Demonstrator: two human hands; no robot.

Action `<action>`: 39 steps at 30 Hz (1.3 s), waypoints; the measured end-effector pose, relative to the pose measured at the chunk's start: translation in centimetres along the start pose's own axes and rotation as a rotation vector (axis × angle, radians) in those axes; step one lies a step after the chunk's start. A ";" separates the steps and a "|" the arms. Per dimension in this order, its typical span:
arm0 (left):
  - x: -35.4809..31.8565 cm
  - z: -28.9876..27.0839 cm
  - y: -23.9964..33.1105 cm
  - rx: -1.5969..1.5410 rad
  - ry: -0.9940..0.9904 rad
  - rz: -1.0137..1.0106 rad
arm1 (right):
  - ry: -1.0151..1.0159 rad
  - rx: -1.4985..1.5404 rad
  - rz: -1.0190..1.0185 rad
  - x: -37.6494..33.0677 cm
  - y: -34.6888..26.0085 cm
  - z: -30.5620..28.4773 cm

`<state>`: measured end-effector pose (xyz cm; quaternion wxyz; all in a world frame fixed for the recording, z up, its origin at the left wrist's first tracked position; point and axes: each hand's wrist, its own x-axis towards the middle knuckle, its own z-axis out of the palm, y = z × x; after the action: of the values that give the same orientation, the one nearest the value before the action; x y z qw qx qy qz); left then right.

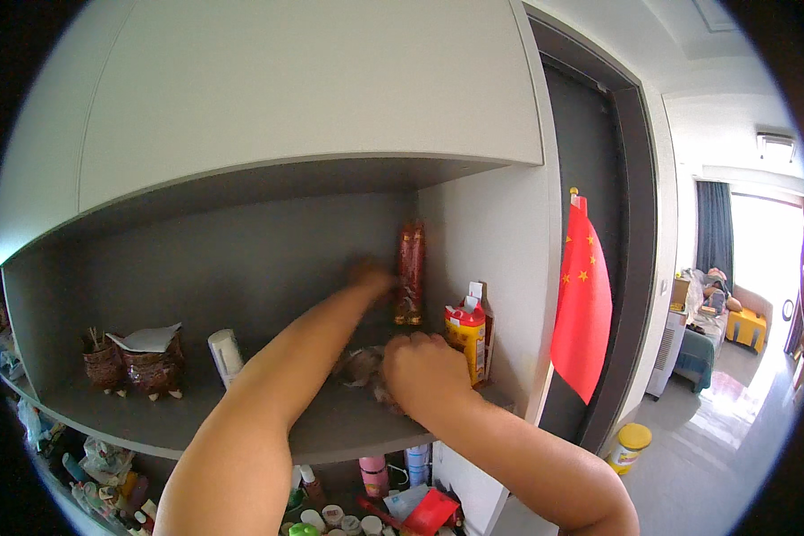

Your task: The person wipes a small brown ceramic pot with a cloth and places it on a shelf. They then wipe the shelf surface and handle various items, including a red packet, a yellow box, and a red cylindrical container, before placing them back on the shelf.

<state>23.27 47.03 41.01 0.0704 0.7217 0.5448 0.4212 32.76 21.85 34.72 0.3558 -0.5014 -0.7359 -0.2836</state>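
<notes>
My left hand [371,275] reaches deep into the grey shelf niche, close to the back wall. It is smeared by motion, so its fingers do not show clearly. Just right of it stand tall, slim red packages [410,272] with gold ends, upright in the back corner. Closer to me, my right hand [427,375] is closed in a fist over a crumpled, see-through brownish plastic bag [361,367] low above the shelf board. A yellow and red container [466,342] stands right beside that hand, against the side panel.
Two dark woven pots [152,368] and a white cylinder [226,355] stand on the shelf to the left. An upper cabinet [313,80] overhangs the niche. Bottles and jars [335,515] crowd the level below. A red flag [583,299] hangs by the dark door at right.
</notes>
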 end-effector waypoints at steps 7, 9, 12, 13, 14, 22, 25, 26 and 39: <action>-7.3 -9.5 5.3 0.429 -0.106 0.216 | -0.163 -0.051 0.035 0.7 -1.0 -0.3; -12.0 -12.0 7.7 0.211 -0.118 0.112 | -0.078 -0.047 0.080 0.3 -0.7 -0.1; -18.7 -15.6 8.1 0.135 -0.033 0.422 | -0.095 -0.160 0.095 -0.1 0.1 -1.3; -21.1 -17.2 7.8 0.117 0.021 0.443 | -0.082 -0.121 0.075 0.1 0.3 -1.2; -23.1 -18.2 6.6 0.081 0.068 0.465 | -0.081 -0.098 0.059 -0.1 0.7 -0.9; -31.9 -22.6 -3.7 0.278 0.628 0.356 | -0.051 -0.017 0.049 0.4 -0.5 -0.5; -31.4 -22.3 -4.8 0.252 0.412 0.148 | -0.016 0.040 0.031 0.0 -0.4 -0.8; -30.8 -22.1 -5.6 0.292 0.400 0.167 | 0.005 0.058 0.019 0.0 -0.4 -0.9; -28.0 -21.3 -6.7 0.027 0.075 -0.021 | -0.020 0.086 -0.006 0.0 -1.2 -1.4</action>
<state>2.34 18.40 35.87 0.0446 0.7006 0.5603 0.4396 31.96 20.38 35.48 0.3687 -0.4864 -0.7524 -0.2478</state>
